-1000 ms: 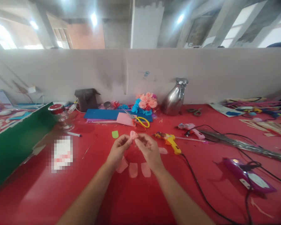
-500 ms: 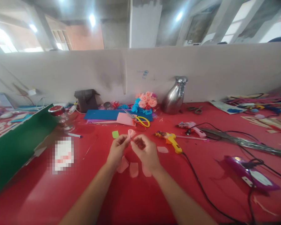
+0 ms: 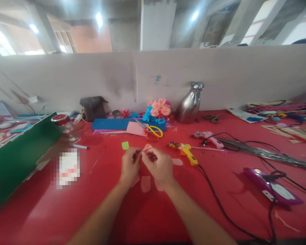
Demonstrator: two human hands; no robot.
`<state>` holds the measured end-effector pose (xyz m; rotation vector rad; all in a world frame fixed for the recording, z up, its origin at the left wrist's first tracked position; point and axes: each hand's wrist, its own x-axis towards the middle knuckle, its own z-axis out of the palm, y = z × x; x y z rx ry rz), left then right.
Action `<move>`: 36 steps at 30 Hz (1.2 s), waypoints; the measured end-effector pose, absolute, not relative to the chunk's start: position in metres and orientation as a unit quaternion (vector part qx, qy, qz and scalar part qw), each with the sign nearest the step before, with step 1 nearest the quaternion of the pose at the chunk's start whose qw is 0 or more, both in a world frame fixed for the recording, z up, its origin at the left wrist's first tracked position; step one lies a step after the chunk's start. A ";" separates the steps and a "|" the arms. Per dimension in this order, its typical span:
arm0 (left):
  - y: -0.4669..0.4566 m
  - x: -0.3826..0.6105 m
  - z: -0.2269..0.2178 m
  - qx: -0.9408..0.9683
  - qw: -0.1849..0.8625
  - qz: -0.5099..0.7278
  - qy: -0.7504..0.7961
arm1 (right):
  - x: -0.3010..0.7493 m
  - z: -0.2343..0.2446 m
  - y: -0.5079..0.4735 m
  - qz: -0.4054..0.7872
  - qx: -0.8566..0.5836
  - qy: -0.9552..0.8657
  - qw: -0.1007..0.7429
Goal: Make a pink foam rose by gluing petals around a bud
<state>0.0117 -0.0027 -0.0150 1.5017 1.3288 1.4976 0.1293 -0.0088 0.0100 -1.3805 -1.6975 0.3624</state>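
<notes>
Over the red table (image 3: 132, 214), my two hands meet at the fingertips. A small curled pink paper petal (image 3: 147, 147) pokes up from between them. My right hand (image 3: 159, 165) pinches it from the right. The thumb and finger of my left hand (image 3: 130, 164) press together at its lower left edge, where the grip is partly hidden. Loose pink petals lie beneath my hands, among them a rounded one (image 3: 145, 184) in the middle. Another pink petal (image 3: 177, 162) rests to the right of my right hand. A green paper piece (image 3: 125, 145) is beyond my left hand.
A yellow glue gun (image 3: 188, 154) and a pink glue gun (image 3: 214, 140) lie at right with trailing cords, near a purple power strip (image 3: 272, 189). Yellow-handled scissors (image 3: 155, 131), paper flowers (image 3: 159, 110) and a steel jug (image 3: 191, 103) stand behind. A green board (image 3: 22, 160) is left.
The pink petal has turned and leans to the right, lower between my fingers. My left hand has rolled slightly, its fingers curling in more.
</notes>
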 end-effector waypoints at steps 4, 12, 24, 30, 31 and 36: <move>-0.007 0.014 -0.015 0.605 0.213 0.561 0.523 | 0.130 0.008 -0.007 0.098 -0.602 -0.682 0.403; -0.005 0.012 -0.014 0.541 0.295 0.609 0.500 | 0.131 0.002 -0.005 0.073 -0.578 -0.691 0.429; -0.004 0.013 -0.012 0.517 0.362 0.593 0.500 | 0.133 0.005 -0.007 0.116 -0.555 -0.664 0.487; 0.002 0.008 -0.017 0.440 0.571 0.559 0.409 | 0.143 0.011 -0.006 0.224 -0.496 -0.618 0.567; 0.003 0.008 -0.017 0.437 0.585 0.555 0.398 | 0.144 0.011 -0.006 0.240 -0.484 -0.618 0.571; 0.001 0.010 -0.015 0.435 0.614 0.549 0.364 | 0.145 0.011 -0.006 0.299 -0.427 -0.629 0.577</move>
